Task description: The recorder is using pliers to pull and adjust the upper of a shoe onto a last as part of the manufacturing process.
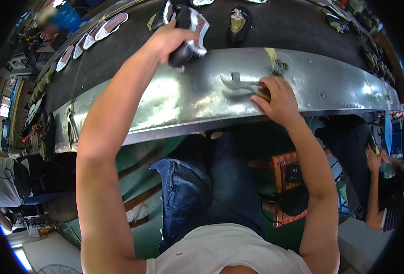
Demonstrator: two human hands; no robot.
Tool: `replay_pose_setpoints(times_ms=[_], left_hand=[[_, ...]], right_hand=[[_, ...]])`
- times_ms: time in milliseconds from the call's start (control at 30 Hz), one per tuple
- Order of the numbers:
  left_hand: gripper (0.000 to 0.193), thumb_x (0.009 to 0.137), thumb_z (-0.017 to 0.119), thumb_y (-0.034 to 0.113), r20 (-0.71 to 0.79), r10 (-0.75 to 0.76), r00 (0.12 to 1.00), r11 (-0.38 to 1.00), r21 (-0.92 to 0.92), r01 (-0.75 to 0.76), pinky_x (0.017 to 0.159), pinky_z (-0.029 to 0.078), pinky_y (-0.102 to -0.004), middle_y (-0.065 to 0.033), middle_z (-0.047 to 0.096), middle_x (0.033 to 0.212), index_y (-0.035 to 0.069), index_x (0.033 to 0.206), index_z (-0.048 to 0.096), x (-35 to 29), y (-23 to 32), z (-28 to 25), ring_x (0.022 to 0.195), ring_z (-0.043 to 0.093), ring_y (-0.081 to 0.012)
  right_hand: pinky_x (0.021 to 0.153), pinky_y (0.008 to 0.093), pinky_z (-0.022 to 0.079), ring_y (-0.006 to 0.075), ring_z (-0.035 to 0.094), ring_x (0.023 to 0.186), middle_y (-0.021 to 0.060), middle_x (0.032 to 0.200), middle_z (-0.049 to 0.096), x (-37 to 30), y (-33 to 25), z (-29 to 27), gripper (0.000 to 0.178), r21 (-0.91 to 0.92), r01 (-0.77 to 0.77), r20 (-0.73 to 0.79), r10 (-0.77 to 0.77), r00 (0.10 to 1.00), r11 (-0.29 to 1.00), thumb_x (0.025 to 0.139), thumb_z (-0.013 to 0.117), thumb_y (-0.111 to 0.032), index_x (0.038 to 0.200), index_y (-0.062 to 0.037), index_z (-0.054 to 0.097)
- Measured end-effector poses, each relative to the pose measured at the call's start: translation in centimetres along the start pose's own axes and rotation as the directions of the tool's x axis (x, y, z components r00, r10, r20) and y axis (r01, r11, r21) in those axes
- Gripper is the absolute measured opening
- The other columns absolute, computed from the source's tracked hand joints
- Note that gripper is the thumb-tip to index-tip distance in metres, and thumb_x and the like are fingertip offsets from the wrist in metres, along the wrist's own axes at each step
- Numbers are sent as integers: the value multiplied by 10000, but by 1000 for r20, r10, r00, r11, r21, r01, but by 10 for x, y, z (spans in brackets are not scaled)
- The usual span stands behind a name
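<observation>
My left hand (166, 40) is stretched out to the far side of the metal ledge and grips a black shoe upper (183, 54) with a ragged white edge around its open underside. The fingers on its far side are partly hidden. Over the middle of the ledge, my right hand (279, 98) is closed around the brown handles of a pair of lasting pincers (236, 84). Their curved metal jaws point left, towards the shoe but apart from it. Just beyond that hand sits a round clear dish (281, 63) of small dark bits, perhaps tacks.
A shiny metal ledge (202, 102) borders a dark belt (284, 27). On the belt stand another black shoe (238, 25), a row of white-edged shoes (111, 26) at left and more at right (376, 59). Co-workers sit on both sides; an orange-red crate (284, 171) stands below.
</observation>
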State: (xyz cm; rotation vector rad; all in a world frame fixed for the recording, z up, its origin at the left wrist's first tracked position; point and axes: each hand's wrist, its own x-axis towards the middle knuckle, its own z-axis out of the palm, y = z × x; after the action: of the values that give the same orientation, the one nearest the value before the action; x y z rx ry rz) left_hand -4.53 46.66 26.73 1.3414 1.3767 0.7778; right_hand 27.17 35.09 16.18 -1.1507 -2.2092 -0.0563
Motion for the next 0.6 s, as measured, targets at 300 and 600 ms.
replay_pose_setpoints(times_ms=[300, 600], left_hand=[[439, 941, 538, 236, 240, 383, 892, -65, 970, -234, 958, 520, -456, -153, 649, 1324, 149, 1370, 574, 149, -11, 61, 1206, 622, -311], [1194, 669, 796, 675, -750, 43, 660, 724, 478, 497, 1159, 340, -453, -210, 342, 1558, 22, 1525, 279, 239, -60, -47, 1455, 306, -369]], right_hand=[[876, 429, 478, 336, 618, 998, 130, 1063, 660, 6, 13, -3, 474, 69, -68, 26, 67, 997, 995, 769, 821, -315, 1106, -44, 627], [858, 425, 473, 312, 615, 964, 112, 1060, 650, 12, 10, -6, 502, 44, -81, 74, 78, 994, 996, 713, 849, -304, 1086, -52, 627]])
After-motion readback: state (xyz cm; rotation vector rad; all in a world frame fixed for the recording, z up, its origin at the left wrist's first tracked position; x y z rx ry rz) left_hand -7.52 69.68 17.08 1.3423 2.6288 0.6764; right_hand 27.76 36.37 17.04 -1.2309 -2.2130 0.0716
